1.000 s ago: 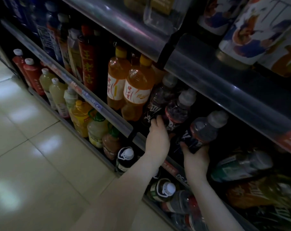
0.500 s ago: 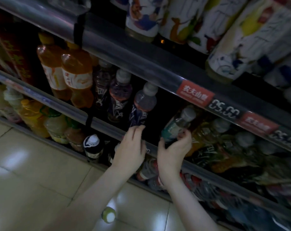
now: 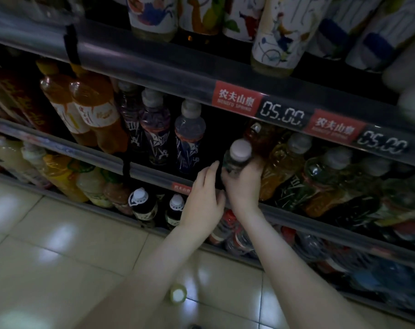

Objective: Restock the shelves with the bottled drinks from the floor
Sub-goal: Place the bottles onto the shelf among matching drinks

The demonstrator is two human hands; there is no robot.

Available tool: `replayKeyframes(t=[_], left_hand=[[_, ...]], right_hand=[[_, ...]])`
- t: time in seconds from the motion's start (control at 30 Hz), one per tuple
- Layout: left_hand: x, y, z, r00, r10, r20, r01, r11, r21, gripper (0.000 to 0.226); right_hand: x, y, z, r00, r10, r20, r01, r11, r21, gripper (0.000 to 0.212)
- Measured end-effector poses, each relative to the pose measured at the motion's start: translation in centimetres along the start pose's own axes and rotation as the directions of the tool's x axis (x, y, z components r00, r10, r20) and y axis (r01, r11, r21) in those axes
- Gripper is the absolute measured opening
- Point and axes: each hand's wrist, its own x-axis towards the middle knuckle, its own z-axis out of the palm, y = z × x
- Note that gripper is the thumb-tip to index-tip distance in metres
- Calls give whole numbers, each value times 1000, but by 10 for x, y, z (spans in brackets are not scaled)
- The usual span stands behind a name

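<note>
Tier on tier, the shelves [image 3: 154, 173] stood largely full above a pale tiled floor [image 3: 59, 257]. On the middle tier, orange bottles [image 3: 97, 110] and dark-labelled bottles [image 3: 189, 138] lined the left and amber bottles [image 3: 282, 167] crowded the right, with a dark slot lying open between the two groups.

The person's right hand [image 3: 243, 188] reached into that tier, fingers and thumb curled round a clear bottle [image 3: 235, 162] with a pale cap. It held the bottle tilted at the mouth of the slot, just beside the amber bottles and not yet set down. The left hand [image 3: 201, 200] lay close beside it at the shelf's lip, fingers straight and together, gripping nothing.

Judged from the scene, the restocking was well advanced but unfinished. This bottle had yet to be seated upright, and at least one small pale-capped bottle [image 3: 178, 292] waited on the floor beneath the arms. Whether more stock sat outside the frame could not be told.
</note>
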Motion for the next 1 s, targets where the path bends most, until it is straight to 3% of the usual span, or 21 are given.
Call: replayKeyframes(t=[0.2, 0.33, 0.4, 0.5, 0.73, 0.87, 1.0], left_hand=[[-17, 21, -9, 998, 16, 68, -14, 1000, -25, 78], [-36, 64, 10, 980, 50, 192, -36, 996, -77, 75], [-50, 93, 32, 976, 37, 216, -41, 999, 16, 69], [-75, 139, 75, 964, -3, 265, -37, 989, 146, 58], [-117, 255, 211, 906, -118, 406, -13, 953, 304, 60], [-129, 316, 298, 825, -162, 542, -8, 955, 296, 51], [-125, 345, 372, 774, -28, 632, -177, 950, 259, 63]], right_hand=[[-54, -21, -71, 998, -52, 25, 43, 960, 277, 64], [-78, -13, -132, 997, 51, 57, -66, 947, 314, 66], [-86, 1, -163, 990, 103, 99, -131, 934, 334, 67], [-92, 40, -217, 980, 145, 138, -179, 944, 278, 61], [-79, 153, -380, 923, 263, 281, -338, 903, 266, 44], [-68, 219, -471, 917, 334, 217, -378, 902, 208, 41], [-64, 281, -527, 896, 431, 110, -445, 863, 238, 46]])
